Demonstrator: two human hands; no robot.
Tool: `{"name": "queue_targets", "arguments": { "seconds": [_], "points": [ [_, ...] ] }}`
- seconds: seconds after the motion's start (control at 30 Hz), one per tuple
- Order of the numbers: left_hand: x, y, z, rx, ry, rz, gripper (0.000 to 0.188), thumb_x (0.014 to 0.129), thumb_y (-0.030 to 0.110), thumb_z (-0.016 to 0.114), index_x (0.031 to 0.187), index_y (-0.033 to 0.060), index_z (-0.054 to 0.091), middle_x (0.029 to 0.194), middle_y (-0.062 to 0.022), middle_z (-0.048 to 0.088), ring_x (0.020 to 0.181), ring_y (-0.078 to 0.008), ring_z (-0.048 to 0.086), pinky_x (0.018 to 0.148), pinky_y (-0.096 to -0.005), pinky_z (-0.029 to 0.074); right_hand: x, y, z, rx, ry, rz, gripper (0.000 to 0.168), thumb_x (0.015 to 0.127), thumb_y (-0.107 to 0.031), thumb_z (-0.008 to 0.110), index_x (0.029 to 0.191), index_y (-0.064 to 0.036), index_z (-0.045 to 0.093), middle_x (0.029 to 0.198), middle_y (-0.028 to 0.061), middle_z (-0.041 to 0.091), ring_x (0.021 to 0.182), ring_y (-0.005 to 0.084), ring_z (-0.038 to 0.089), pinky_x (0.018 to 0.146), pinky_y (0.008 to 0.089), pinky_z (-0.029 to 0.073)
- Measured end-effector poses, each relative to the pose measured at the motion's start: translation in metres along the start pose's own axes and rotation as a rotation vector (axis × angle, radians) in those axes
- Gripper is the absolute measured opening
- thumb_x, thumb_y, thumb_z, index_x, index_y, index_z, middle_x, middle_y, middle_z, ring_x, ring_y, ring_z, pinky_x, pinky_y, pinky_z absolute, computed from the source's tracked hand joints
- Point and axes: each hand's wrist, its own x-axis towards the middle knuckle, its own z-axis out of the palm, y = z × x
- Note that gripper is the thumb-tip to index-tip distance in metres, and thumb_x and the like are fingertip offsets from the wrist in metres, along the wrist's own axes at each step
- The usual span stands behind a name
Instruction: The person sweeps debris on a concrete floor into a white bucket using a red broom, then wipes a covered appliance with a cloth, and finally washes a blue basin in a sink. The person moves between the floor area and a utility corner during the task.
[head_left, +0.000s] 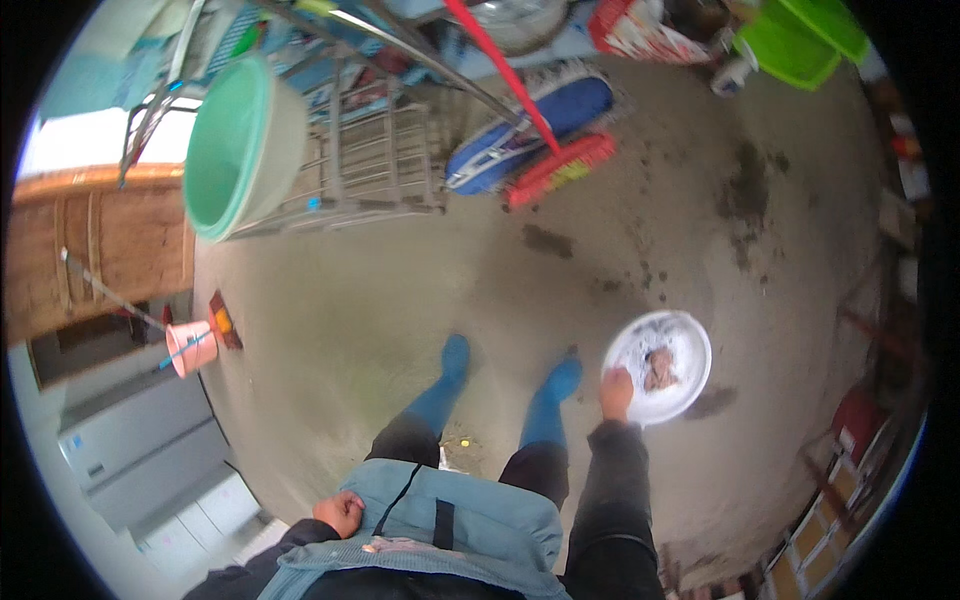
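My right hand (616, 393) grips the near-left rim of a round white basin (694, 390), out to the right of my blue boots (564, 379). Suds and a wet, brownish-pink lump, perhaps a cloth, lie in the basin. Curled beside the light-blue padded carrier or pouch (480, 499) at my waist is my left hand (340, 514); whether it holds anything cannot be made out.
A red push broom (562, 171) and a blue flat mop (577, 105) lie ahead on the concrete floor. A green-lined tub (289, 142) stands tilted by a metal rack (375, 165). A pink bucket (193, 349) is at left, stacked boxes (814, 540) at right. Dark wet patches mark the floor.
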Motion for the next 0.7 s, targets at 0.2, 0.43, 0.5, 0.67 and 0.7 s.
{"name": "queue_targets", "arguments": {
  "seconds": [0.2,0.43,0.5,0.67,0.7],
  "points": [
    [-0.014,0.015,-0.004,-0.119,-0.087,-0.059,0.015,0.079,0.026,0.05,0.082,0.0154,0.061,0.07,-0.0105,0.062,0.07,-0.0298,0.061,0.064,-0.0402,0.048,-0.016,0.031,-0.047,0.657,-0.071,0.312,0.036,0.091,-0.023,0.038,0.098,0.005,0.059,0.06,0.0058,0.052,0.055,0.0155,0.05,0.053,0.0311,0.042],
    [-0.031,-0.006,0.018,-0.278,-0.027,-0.037,0.017,0.08,0.026,0.049,0.082,0.0141,0.061,0.073,-0.0126,0.063,0.074,-0.0333,0.06,0.068,-0.0426,0.048,-0.002,-0.047,-0.108,0.514,-0.039,0.31,0.047,0.084,-0.035,0.047,0.114,0.0,0.056,0.091,0.0127,0.061,0.076,0.0214,0.056,0.064,0.032,0.043],
    [-0.022,-0.01,0.008,-0.338,-0.015,-0.019,0.017,0.08,0.026,0.048,0.082,0.0138,0.06,0.074,-0.0124,0.063,0.075,-0.0326,0.06,0.068,-0.0417,0.048,0.004,-0.011,-0.064,0.267,0.133,-0.038,0.058,0.084,-0.049,0.047,0.116,-0.002,0.054,0.097,0.0139,0.061,0.076,0.023,0.056,0.065,0.0334,0.043],
    [-0.053,-0.043,0.041,-0.554,-0.058,-0.026,0.017,0.081,0.024,0.048,0.086,0.0122,0.06,0.08,-0.0132,0.063,0.078,-0.0306,0.06,0.069,-0.0389,0.048,-0.036,-0.086,-0.051,0.211,-0.265,-0.124,0.051,0.081,-0.047,0.047,0.072,0.001,0.063,0.062,0.0171,0.06,0.061,0.034,0.056,0.06,0.0447,0.042],
    [-0.054,-0.053,0.044,-0.582,-0.06,-0.01,0.017,0.081,0.024,0.049,0.086,0.0121,0.06,0.08,-0.0132,0.063,0.078,-0.0306,0.06,0.069,-0.0388,0.048,-0.037,-0.088,-0.032,0.194,-0.298,-0.116,0.05,0.08,-0.046,0.049,0.073,0.001,0.063,0.065,0.0206,0.059,0.066,0.0373,0.057,0.061,0.045,0.042]
  ]
}}
